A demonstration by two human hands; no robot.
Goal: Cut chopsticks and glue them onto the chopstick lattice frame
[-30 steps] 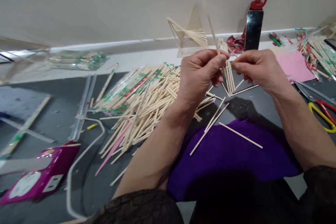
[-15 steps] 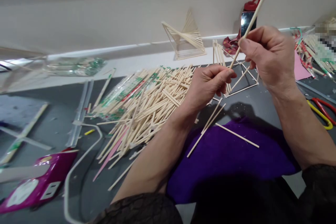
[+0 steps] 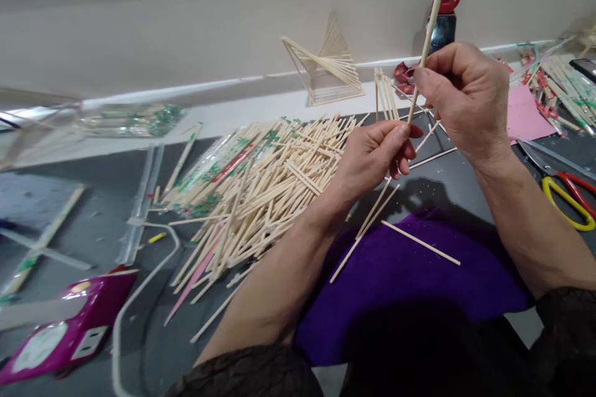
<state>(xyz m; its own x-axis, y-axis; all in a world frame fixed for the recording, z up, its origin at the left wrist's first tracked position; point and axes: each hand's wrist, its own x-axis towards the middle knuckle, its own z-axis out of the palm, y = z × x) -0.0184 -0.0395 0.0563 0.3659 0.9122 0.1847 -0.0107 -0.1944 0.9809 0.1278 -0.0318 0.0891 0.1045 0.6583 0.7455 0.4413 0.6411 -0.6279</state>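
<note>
A long pale wooden chopstick is held up nearly upright between both hands. My right hand pinches it around the middle, and my left hand pinches its lower end. Partly hidden behind my hands, a frame of joined sticks stands on the grey table. Left of my left hand lies a big loose heap of chopsticks. Below my hands, a few loose sticks rest on and beside a purple cloth.
A twisted stick model stands by the wall, with a red-capped bottle to its right. Scissors with red and yellow handles lie at right near pink paper. A magenta packet and a white cord lie at left.
The chopstick has become more upright, its top swinging left. My right hand has shifted slightly left, and the view has turned a little, showing more of the scissors.
</note>
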